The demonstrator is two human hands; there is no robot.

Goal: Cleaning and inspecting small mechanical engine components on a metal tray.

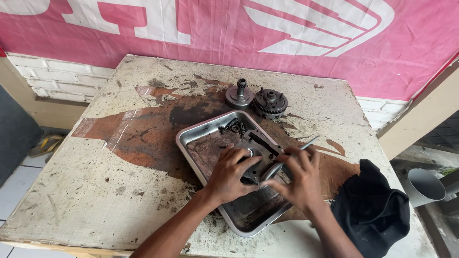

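Our left hand (230, 175) is closed over a dark metal engine part (260, 159), pressing it down in the middle of a shallow steel tray (192, 138). Our right hand (302, 178), at 3 o'clock from the left and nearly touching it, grips a slim metal tool (307, 144) whose shaft sticks out toward 1 o'clock; its working end meets the part between our hands. Small dark bolts (233, 126) lie in the tray's corner at 11 o'clock. The tray sits on a worn, oil-stained table (93, 200). At 12 o'clock, beyond the tray, stand a shafted gear (239, 96) and a toothed clutch piece (270, 103), just beside each other. A black cloth (373, 213) lies at 4 o'clock.
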